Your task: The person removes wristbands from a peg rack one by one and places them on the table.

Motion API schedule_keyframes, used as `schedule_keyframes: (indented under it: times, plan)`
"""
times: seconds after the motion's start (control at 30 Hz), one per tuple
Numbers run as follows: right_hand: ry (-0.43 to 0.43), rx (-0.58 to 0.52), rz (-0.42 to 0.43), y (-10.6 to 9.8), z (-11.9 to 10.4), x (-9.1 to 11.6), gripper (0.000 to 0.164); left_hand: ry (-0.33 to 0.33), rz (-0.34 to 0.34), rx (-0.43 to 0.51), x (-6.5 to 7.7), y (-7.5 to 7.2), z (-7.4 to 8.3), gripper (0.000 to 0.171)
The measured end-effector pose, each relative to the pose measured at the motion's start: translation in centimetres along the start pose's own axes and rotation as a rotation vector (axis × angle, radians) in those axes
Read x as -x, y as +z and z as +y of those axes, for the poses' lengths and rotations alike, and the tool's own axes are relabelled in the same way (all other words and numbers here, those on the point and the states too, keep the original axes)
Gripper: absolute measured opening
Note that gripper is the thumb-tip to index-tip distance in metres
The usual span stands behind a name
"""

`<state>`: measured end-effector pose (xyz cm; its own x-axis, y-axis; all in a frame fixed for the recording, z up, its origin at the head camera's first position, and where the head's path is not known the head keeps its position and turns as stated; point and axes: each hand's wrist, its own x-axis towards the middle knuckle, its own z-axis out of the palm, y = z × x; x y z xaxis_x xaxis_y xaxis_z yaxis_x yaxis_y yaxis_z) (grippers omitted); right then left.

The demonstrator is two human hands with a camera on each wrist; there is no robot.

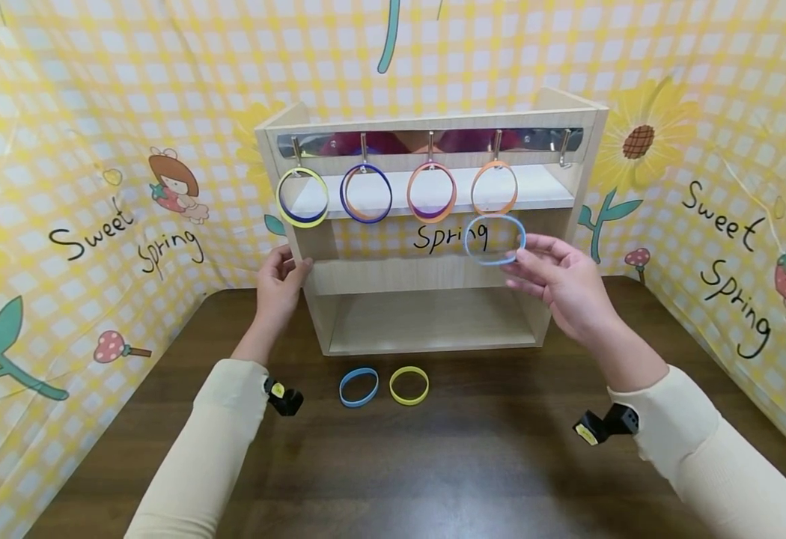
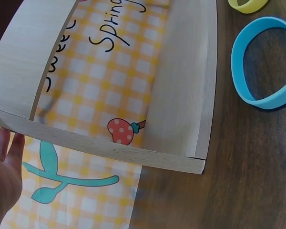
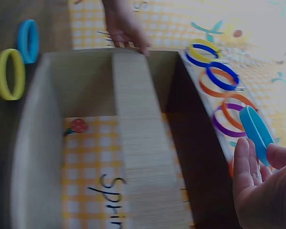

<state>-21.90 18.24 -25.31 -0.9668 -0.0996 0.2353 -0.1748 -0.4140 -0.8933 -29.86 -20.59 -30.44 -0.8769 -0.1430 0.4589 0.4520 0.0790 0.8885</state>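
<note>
My right hand [image 1: 568,288] pinches a light blue silicone wristband [image 3: 255,133] between thumb and fingers, in front of the wooden shelf [image 1: 433,346] and just below an orange wristband [image 1: 516,196] on the fourth hook. My left hand [image 1: 278,284] grips the shelf's left side panel, thumb at the front edge; part of its fingers is hidden behind. From the metal hook rail [image 1: 457,141] hang yellow [image 1: 326,208] and dark blue bands, dark blue [image 1: 389,206] and orange bands, then orange and purple bands. The rightmost hook [image 1: 564,150] is bare.
A blue wristband [image 1: 342,393] and a yellow wristband [image 1: 427,385] lie on the dark wooden table [image 1: 474,449] in front of the shelf. Yellow checked cloth [image 1: 218,105] hangs behind and on both sides.
</note>
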Motion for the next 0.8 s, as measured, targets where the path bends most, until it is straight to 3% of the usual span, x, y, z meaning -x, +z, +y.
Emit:
schedule_keyframes:
  times: [0.5, 0.8]
  plan:
    - [0.177, 0.188, -0.014, -2.8, 5.4, 2.5, 0.025, 0.015, 0.018, 0.02, 0.1, 0.2, 0.2, 0.026]
    - [0.24, 0.22, -0.021, -4.4, 8.6, 3.0, 0.026, 0.015, 0.026, 0.012, 0.0, 0.3, 0.2, 0.026]
